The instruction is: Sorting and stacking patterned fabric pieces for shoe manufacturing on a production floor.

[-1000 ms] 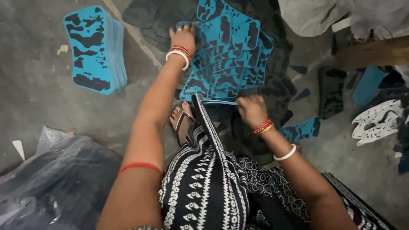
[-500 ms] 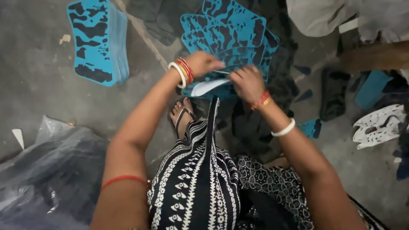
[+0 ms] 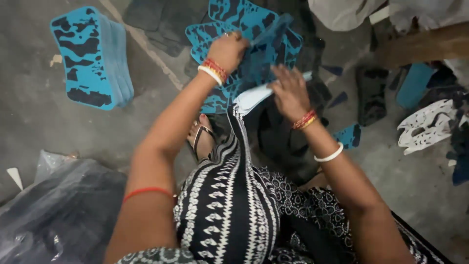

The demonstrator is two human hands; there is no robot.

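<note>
- Now the left hand (image 3: pixel 227 49) is pinching a blue sheet (image 3: pixel 266 41), lifting it off the pile (image 3: pixel 229 22).
- Below that grip, the right hand (image 3: pixel 289 93) is lying spread on a pale sheet (image 3: pixel 251 98).
- Judging next: parting them cleanly.

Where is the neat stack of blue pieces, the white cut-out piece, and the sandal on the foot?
Stack of blue pieces (image 3: pixel 93 58): head view, on its top sheet.
White cut-out piece (image 3: pixel 426 128): head view, on its middle.
Sandal (image 3: pixel 199 138): head view, on its strap.
</note>
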